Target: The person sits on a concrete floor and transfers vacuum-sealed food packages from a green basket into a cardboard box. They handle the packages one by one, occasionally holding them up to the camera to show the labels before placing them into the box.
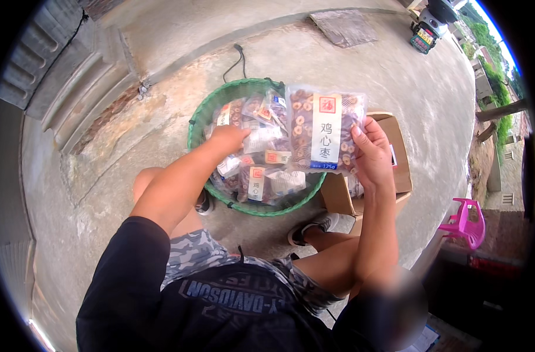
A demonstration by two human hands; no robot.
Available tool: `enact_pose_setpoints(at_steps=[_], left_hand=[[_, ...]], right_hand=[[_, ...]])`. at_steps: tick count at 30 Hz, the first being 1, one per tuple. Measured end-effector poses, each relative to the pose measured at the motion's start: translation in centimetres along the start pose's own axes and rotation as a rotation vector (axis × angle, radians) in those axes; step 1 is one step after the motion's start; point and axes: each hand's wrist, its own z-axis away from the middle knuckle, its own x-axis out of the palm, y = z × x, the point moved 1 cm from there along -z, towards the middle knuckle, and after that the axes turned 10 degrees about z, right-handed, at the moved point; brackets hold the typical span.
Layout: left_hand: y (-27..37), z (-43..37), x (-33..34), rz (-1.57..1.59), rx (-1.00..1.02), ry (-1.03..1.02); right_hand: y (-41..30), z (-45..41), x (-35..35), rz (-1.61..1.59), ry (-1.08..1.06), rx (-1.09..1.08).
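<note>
My right hand [373, 149] grips the right edge of a clear plastic packet of dried jujube rings [300, 127], with the thumb on its front. The packet is held up with its pale printed label facing me and covers part of the green woven basket [267, 213]. Inside the basket lie several similar packets [255, 185], some face up and others showing white printed backs. My left hand [230, 137] is over the left part of the basket, at a white-backed packet [263, 137]. Its fingertips are partly hidden, so I cannot tell whether they hold that packet.
An open cardboard box [401, 169] stands right of the basket, with packets partly visible inside. A dark cord loop [241, 64] lies behind the basket. A flat slab [344, 28], a parked vehicle [428, 26] and a pink plastic chair [467, 224] are farther off.
</note>
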Motion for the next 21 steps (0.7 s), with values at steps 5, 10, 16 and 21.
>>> enact_pose_setpoints(at_steps=[5,10,16,21], left_hand=[[2.3,-0.6,1.4,0.046,0.043,0.170],[-1.3,-1.8,1.8,0.031,0.080,0.294],[-2.0,1.4,-4.3,0.132,-0.025,0.654],[-2.4,4.1,-10.6,0.266,0.045,0.778]], right_hand=[[-0.5,-0.2,-2.2,-0.037,0.082,-0.028],[0.5,-0.7,-3.9,0.218,0.198,-0.019],[2.2,0.5,-1.2,1.417,0.073,-0.030],[5.0,-0.2,1.1,1.140,-0.104,-0.027]])
